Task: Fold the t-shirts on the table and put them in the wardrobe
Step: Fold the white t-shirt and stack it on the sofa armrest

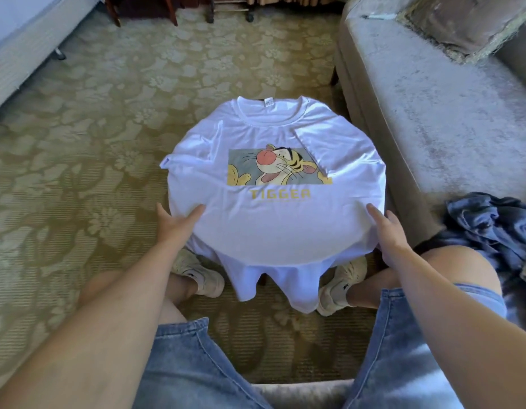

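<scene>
White t-shirt (273, 231) is draped print-up over the whole little table, hem hanging off the near edge and one sleeve folded in. Left hand (179, 222) and right hand (385, 228) rest flat on its side edges with fingers straight, probably smoothing it for the next fold.

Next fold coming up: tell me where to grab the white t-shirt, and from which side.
Pinch the left sleeve of the white t-shirt, coming from the left: it sticks out flat and free, while the other sleeve already lies folded in.
</scene>
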Demonstrator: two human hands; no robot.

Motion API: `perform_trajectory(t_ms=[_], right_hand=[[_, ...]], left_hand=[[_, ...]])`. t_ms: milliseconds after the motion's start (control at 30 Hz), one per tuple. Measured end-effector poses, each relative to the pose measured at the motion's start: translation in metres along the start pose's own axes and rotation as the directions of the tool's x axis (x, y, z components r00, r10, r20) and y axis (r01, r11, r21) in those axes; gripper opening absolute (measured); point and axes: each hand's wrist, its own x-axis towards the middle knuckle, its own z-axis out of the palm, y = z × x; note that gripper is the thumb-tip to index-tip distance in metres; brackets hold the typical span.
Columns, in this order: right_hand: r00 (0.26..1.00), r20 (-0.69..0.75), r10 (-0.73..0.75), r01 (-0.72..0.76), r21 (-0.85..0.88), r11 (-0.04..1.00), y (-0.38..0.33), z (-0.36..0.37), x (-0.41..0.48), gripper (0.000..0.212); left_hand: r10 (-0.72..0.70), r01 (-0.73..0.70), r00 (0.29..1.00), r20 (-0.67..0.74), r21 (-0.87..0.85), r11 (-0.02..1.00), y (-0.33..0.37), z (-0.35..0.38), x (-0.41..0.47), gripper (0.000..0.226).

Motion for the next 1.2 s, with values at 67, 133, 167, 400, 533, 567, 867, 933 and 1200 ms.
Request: perform_trajectory(t_ms=[67,133,167,400,533,567,867,933,1200], right_hand=[[1.000,0.004,-0.003,0.003,-0.012,1.000,0.001,-0.002,-0.004,0.096],[0.999,0.042,0.014,-0.013,-0.011,1.000,0.002,-0.005,-0.009,0.100],[0.997,0.073,0.036,-0.036,0.001,0.999,0.004,-0.007,-0.010,0.101],[0.991,0.025,-0.135,0.137,-0.099,0.986,-0.011,-0.021,-0.041,0.074],[0.936,0.030,-0.351,0.352,-0.083,0.932,-0.051,-0.020,-0.061,0.066],[0.924,0.036,-0.381,0.383,-0.051,0.922,-0.062,-0.018,-0.065,0.061],[0.945,0.089,-0.315,0.286,0.242,0.927,-0.151,0.007,-0.034,0.035],[0.947,0.113,-0.300,0.262,0.264,0.928,-0.166,0.013,-0.017,0.031],[0.933,0.232,-0.276,0.247,0.144,0.958,-0.192,0.054,0.049,0.048]], left_hand=[[0.002,-0.002,1.000,0.011,-0.007,1.000,-0.001,-0.001,-0.004,0.116],[-0.004,0.004,1.000,0.020,0.004,1.000,0.000,-0.004,-0.010,0.107],[-0.009,0.008,0.999,0.034,0.013,1.000,0.001,-0.007,-0.014,0.100],[0.061,-0.065,0.997,0.039,0.094,0.993,0.014,-0.038,-0.035,0.078],[0.106,-0.096,0.990,0.088,-0.110,0.989,0.042,-0.053,-0.034,0.050],[0.112,-0.095,0.987,0.112,-0.146,0.985,0.051,-0.055,-0.034,0.043],[0.216,-0.142,0.953,0.211,-0.317,0.938,0.131,-0.036,-0.012,0.023],[0.218,-0.145,0.957,0.190,-0.340,0.929,0.142,-0.029,0.004,0.022],[0.243,-0.196,0.960,0.140,-0.282,0.939,0.157,0.027,0.075,0.041]])
